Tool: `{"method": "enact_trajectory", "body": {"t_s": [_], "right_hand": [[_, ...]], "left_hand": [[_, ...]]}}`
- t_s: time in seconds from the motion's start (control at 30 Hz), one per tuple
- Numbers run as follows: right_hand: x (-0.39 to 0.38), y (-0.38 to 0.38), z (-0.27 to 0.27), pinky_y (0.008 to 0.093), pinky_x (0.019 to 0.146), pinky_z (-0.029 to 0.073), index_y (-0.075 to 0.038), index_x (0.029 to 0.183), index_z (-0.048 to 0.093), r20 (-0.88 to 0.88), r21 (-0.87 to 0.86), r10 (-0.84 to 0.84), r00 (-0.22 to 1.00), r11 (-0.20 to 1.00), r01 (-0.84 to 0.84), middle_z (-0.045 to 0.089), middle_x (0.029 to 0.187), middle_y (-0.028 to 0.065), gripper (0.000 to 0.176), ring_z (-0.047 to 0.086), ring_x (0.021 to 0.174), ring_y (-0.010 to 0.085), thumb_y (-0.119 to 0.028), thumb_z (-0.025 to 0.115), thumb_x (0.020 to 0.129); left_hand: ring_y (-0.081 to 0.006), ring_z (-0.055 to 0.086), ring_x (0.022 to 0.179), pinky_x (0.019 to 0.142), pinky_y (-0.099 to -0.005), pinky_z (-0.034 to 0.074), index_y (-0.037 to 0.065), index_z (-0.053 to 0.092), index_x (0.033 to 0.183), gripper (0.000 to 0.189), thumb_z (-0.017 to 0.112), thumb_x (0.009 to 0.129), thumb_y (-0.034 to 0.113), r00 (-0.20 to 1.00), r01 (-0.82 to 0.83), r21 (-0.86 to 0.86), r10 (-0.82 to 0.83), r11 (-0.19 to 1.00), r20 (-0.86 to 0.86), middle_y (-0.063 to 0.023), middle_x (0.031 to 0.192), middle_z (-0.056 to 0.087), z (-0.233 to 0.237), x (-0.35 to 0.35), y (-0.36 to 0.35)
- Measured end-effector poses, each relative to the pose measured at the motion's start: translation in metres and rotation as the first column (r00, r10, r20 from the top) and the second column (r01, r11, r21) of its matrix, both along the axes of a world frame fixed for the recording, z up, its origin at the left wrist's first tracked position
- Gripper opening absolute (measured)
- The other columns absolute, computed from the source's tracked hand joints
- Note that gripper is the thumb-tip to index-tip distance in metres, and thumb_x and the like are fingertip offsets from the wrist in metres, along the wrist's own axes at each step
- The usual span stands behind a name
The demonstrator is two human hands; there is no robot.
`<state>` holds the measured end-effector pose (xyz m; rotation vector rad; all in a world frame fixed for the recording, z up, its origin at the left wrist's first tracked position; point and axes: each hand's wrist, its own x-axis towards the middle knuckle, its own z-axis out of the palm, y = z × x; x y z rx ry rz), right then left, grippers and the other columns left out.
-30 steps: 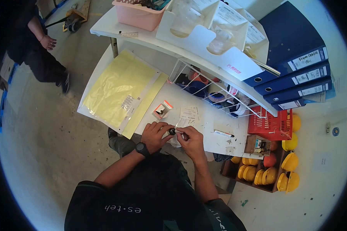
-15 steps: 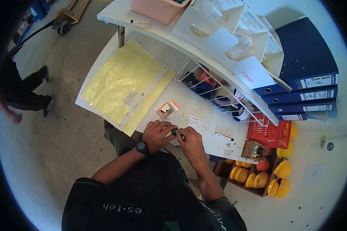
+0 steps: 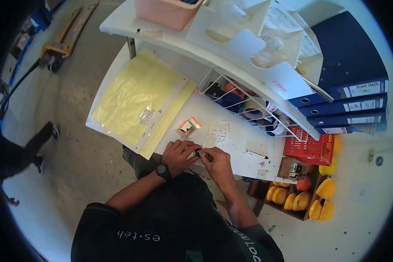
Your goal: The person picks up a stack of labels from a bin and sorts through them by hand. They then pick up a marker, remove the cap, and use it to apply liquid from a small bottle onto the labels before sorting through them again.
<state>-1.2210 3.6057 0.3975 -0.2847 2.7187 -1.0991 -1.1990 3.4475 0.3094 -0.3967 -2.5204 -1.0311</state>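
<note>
I see both hands together at the near edge of the bench point(image 3: 238, 168), just past the person's dark shirt. Left hand point(image 3: 179, 156), watch point(image 3: 163, 171) on its wrist, is curled with fingertips pinching a small dark part point(image 3: 198, 152). Right hand point(image 3: 216, 163) is curled too, fingertips on the same part from the other side; can't tell if it grips anything else. The part sits between the two hands, just above the bench top.

Just beyond: small orange-and-white box point(image 3: 187, 127), paper slips point(image 3: 218, 129), a pen point(image 3: 254, 153) to the right. Yellow bag point(image 3: 137, 98) lies flat further left. Behind that, wire rack point(image 3: 249, 109), red basket point(image 3: 310, 146), yellow hard hats point(image 3: 292, 198) low right. Blue binders point(image 3: 353, 105) on the shelf above. Another person's legs point(image 3: 17, 153) at far left on the floor.
</note>
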Motion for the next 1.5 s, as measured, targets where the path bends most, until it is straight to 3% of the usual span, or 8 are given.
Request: {"method": "enact_trajectory", "body": {"t_s": [0.37, 0.43, 0.77, 0.87, 1.03, 1.1, 1.17, 1.5], "right_hand": [[0.022, -0.014, -0.035, 0.0318, 0.061, 0.053, 0.004, 0.088, 0.070, -0.038, -0.211, -0.357, 0.933, 0.916, 0.342, 0.070, 0.071, 0.0133, 0.017, 0.068, 0.061, 0.0210, -0.011, 0.074, 0.083], [0.022, -0.015, -0.036, 0.0325, 0.061, 0.053, 0.003, 0.087, 0.069, -0.039, -0.081, -0.377, 0.925, 0.924, 0.374, 0.070, 0.071, 0.0134, 0.020, 0.069, 0.063, 0.0216, -0.016, 0.076, 0.082], [0.040, 0.000, -0.047, 0.0365, 0.065, 0.049, -0.006, 0.115, 0.065, -0.246, -0.277, -0.368, 0.897, 0.913, 0.299, 0.057, 0.080, 0.0062, 0.052, 0.059, 0.070, 0.0232, -0.029, 0.084, 0.072], [0.042, 0.001, -0.075, 0.0363, 0.067, 0.051, -0.012, 0.114, 0.066, -0.210, -0.139, -0.311, 0.927, 0.948, 0.287, 0.058, 0.086, 0.0049, 0.047, 0.061, 0.075, 0.0236, -0.029, 0.083, 0.074], [0.043, 0.002, -0.083, 0.0356, 0.065, 0.051, -0.011, 0.109, 0.068, -0.354, -0.226, -0.322, 0.878, 0.941, 0.253, 0.059, 0.085, 0.0042, 0.039, 0.062, 0.073, 0.0216, -0.028, 0.080, 0.077], [0.044, 0.004, -0.078, 0.0346, 0.062, 0.050, -0.008, 0.105, 0.069, -0.390, -0.270, -0.363, 0.846, 0.924, 0.272, 0.059, 0.081, 0.0047, 0.034, 0.061, 0.068, 0.0207, -0.027, 0.079, 0.078], [0.042, 0.008, -0.083, 0.0329, 0.059, 0.049, -0.006, 0.103, 0.069, -0.386, -0.297, -0.374, 0.843, 0.916, 0.269, 0.058, 0.079, 0.0047, 0.033, 0.059, 0.065, 0.0189, -0.025, 0.080, 0.078], [0.039, 0.020, -0.102, 0.0233, 0.049, 0.039, -0.001, 0.104, 0.069, -0.388, -0.428, -0.436, 0.812, 0.865, 0.260, 0.056, 0.075, 0.0036, 0.032, 0.046, 0.053, 0.0062, -0.014, 0.082, 0.078]], "left_hand": [[-0.0202, 0.059, 0.083, 0.070, -0.0346, 0.040, 0.015, 0.067, 0.105, 0.035, 0.078, 0.073, 0.024, 0.999, 0.041, 0.000, -0.041, 0.999, 0.001, 0.0001, 0.098, 0.064, 0.002, 0.000, 0.003], [-0.0209, 0.059, 0.083, 0.071, -0.0350, 0.040, 0.015, 0.067, 0.106, 0.035, 0.078, 0.073, 0.023, 0.999, 0.046, -0.012, -0.046, 0.999, -0.011, -0.0004, 0.098, 0.064, 0.003, 0.000, 0.003], [-0.0284, 0.056, 0.089, 0.080, -0.0394, 0.043, 0.004, 0.056, 0.120, 0.052, 0.079, 0.075, 0.014, 0.980, 0.152, 0.087, -0.162, 0.985, 0.115, -0.0092, 0.103, 0.062, 0.011, 0.016, -0.009], [-0.0303, 0.056, 0.086, 0.084, -0.0422, 0.043, 0.000, 0.052, 0.125, 0.061, 0.081, 0.072, 0.009, 0.983, 0.174, 0.146, -0.180, 0.974, 0.030, -0.0146, 0.105, 0.060, -0.001, 0.029, -0.027], [-0.0336, 0.050, 0.108, 0.095, -0.0452, 0.040, -0.002, 0.051, 0.127, 0.069, 0.085, 0.067, 0.010, 0.979, -0.182, 0.096, 0.189, 0.979, -0.077, -0.0169, 0.120, 0.053, 0.028, 0.001, -0.026], [-0.0336, 0.046, 0.117, 0.095, -0.0457, 0.038, 0.001, 0.053, 0.127, 0.067, 0.084, 0.070, 0.018, 0.978, -0.179, 0.077, 0.186, 0.981, -0.098, -0.0154, 0.126, 0.051, 0.013, -0.022, -0.031], [-0.0332, 0.047, 0.116, 0.094, -0.0463, 0.038, 0.007, 0.053, 0.131, 0.069, 0.081, 0.073, 0.031, 0.975, -0.223, -0.149, 0.221, 0.963, -0.030, -0.0130, 0.126, 0.053, 0.006, -0.041, -0.032], [-0.0347, 0.041, 0.121, 0.104, -0.0516, 0.025, 0.016, 0.052, 0.132, 0.070, 0.076, 0.075, 0.048, 0.789, -0.582, 0.034, 0.554, 0.812, 0.267, -0.0116, 0.127, 0.052, -0.007, -0.104, 0.026]]}}
